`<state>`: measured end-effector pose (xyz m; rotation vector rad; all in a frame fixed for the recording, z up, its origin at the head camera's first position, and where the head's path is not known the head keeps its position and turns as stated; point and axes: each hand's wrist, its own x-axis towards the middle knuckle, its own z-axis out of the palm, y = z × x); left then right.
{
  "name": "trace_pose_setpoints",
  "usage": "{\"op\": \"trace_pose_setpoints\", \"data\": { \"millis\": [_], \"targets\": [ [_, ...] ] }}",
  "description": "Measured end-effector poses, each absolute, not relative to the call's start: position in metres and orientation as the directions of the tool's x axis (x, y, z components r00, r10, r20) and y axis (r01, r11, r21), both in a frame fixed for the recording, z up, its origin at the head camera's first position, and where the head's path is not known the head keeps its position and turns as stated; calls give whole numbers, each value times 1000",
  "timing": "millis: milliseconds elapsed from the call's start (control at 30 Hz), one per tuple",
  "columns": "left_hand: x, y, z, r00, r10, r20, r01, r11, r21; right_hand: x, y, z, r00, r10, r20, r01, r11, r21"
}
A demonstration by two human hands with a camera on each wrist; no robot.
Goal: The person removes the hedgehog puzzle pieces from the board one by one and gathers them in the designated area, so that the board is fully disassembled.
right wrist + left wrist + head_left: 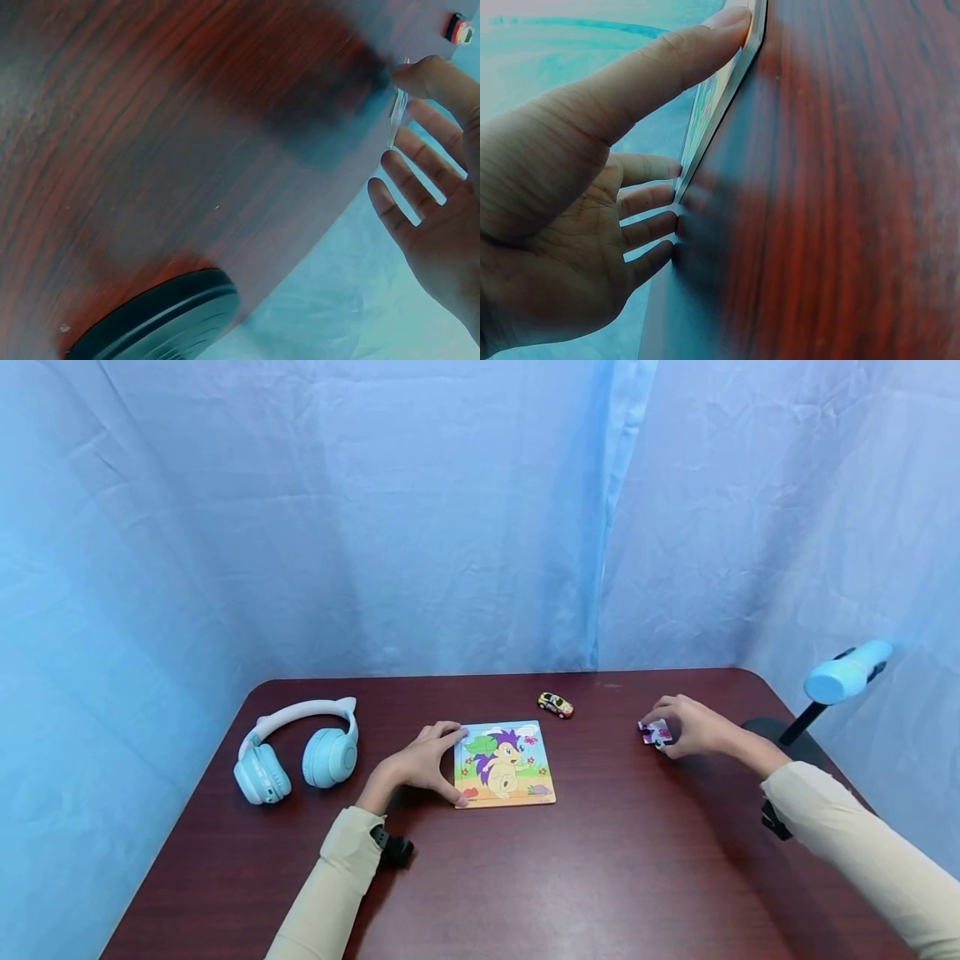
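A square hedgehog picture puzzle (pixel 506 764) lies flat on the dark wooden table. My left hand (pixel 426 763) spans its left side, gripping it with the thumb on the near corner and the fingertips at the far corner. The left wrist view shows the thumb (pixel 705 52) pressed on the puzzle's edge. Farther right, my right hand (pixel 692 728) holds a small purple-and-white jigsaw piece (pixel 657 732) between thumb and fingers, low over the table. From the right wrist, only the thin side of that piece (pixel 398 112) shows, beside the thumb tip.
Light blue cat-ear headphones (pixel 330 757) lie at the left of the table (pixel 600 877). A small toy car (pixel 555 704) stands behind the puzzle. Near the right edge is a light blue device (pixel 847 672) on a black stand, its round base (pixel 172 315) close to the right forearm.
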<state>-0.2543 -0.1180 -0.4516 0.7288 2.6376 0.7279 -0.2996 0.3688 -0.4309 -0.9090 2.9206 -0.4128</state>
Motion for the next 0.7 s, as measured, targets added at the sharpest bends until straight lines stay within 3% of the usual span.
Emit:
{"op": "trace_pose_setpoints", "data": {
  "millis": [367,700],
  "targets": [
    [-257,-120,-456,-819,552,-155,399,743,538,-306,378,-442,-812,-581,55,-572,772,-277],
    [-259,-119,-458,-816,557,-151,404,739,540,-307,380,-442,-830,-558,-6,-530,791,-304]
  ]
}}
